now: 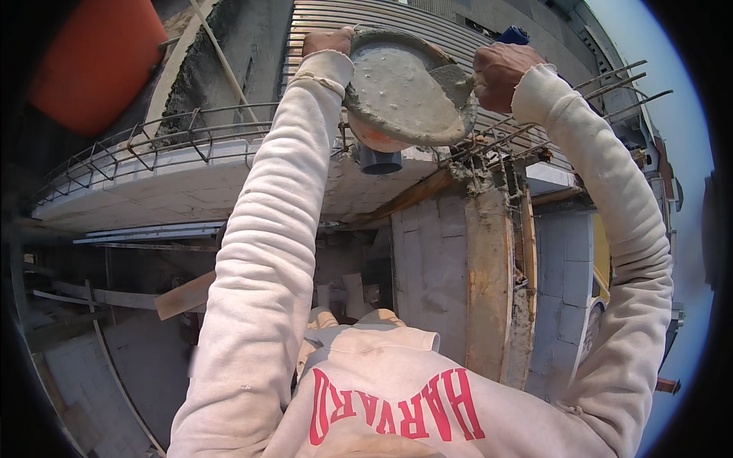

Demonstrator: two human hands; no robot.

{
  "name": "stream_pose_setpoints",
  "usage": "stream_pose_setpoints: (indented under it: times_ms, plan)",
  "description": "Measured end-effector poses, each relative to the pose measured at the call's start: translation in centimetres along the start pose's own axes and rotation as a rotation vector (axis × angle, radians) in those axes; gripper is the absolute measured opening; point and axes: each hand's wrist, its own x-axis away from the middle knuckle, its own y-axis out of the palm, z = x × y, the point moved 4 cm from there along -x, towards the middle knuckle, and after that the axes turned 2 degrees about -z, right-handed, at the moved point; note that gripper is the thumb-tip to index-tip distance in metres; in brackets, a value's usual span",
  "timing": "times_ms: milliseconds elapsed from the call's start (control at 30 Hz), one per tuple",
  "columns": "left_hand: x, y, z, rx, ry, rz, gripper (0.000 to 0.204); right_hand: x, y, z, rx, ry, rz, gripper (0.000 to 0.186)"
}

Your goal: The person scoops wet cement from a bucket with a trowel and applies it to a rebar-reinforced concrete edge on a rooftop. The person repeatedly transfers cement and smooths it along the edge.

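My left hand (327,43) grips the upper left rim of a round mortar-coated bucket (408,91) filled with wet grey mix, held out at the top of the view. My right hand (500,76) is closed on the bucket's right side, beside a flat grey piece (450,80) at the rim that I cannot make out. The bucket's lower part shows orange under the grey. Directly below it is a dark grey cylinder (380,160), partly hidden by the bucket. A small blue object (513,34) shows just behind my right hand.
A rebar cage (197,133) runs along a white block wall (175,183), with more bars (626,80) at the right. A large orange tank (92,65) is upper left. Corrugated sheeting (321,19) lies beyond. A narrow timber-edged column (489,282) and loose planks (183,294) are below.
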Motion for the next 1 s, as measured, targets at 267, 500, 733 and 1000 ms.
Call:
stream_pose_setpoints:
  times_ms: [267,500,733,1000]
  plan:
    - [-0.4,0.6,-0.6,0.136,-0.027,0.097,0.040,-2.9,4.4,-2.9,-0.580,-0.088,-0.140,0.052]
    - [-0.8,0.7,-0.9,0.230,0.022,0.074,0.033,-2.3,6.1,-0.8,-0.962,-0.114,-0.101,0.044]
    - [-0.1,0.4,-0.7,0.218,0.014,0.066,0.037,-0.6,6.6,0.0,-1.317,0.013,-0.139,0.032]
    - [-2.8,1.1,-2.1,0.146,-0.068,-0.020,0.050,3.2,5.1,5.2,-1.334,0.061,-0.002,0.022]
